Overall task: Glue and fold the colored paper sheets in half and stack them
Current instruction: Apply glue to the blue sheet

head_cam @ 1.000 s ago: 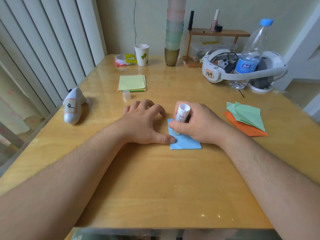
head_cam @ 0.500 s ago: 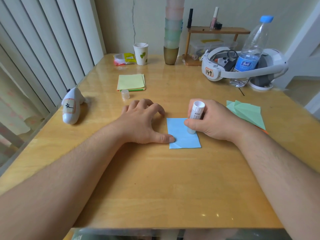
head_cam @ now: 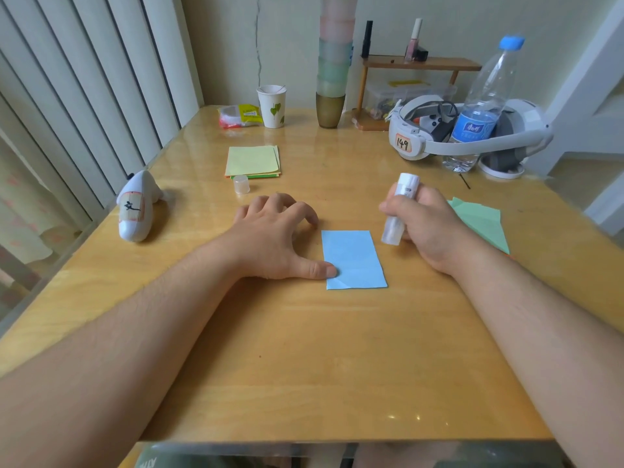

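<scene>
A small blue paper (head_cam: 353,258) lies flat on the wooden table (head_cam: 304,366) at the centre. My left hand (head_cam: 277,241) rests on the table beside it, the thumb tip pinning its lower left edge. My right hand (head_cam: 425,228) grips a white glue stick (head_cam: 400,211), tilted, tip down and just off the paper's right edge. The glue stick's clear cap (head_cam: 241,184) stands farther back. A stack of yellow-green sheets (head_cam: 252,161) lies beyond it. Folded green paper (head_cam: 483,224) lies at the right, partly hidden by my right hand, with an orange corner beneath.
A white controller (head_cam: 136,207) lies at the left edge. At the back stand a paper cup (head_cam: 271,106), a snack packet (head_cam: 240,115), a tall stack of cups (head_cam: 332,62), a small wooden shelf (head_cam: 422,65), a headset (head_cam: 466,136) and a water bottle (head_cam: 486,96).
My right hand has lifted the glue stick off the blue paper and moved it to the right, uncovering the whole sheet. My left hand has stayed in place.
</scene>
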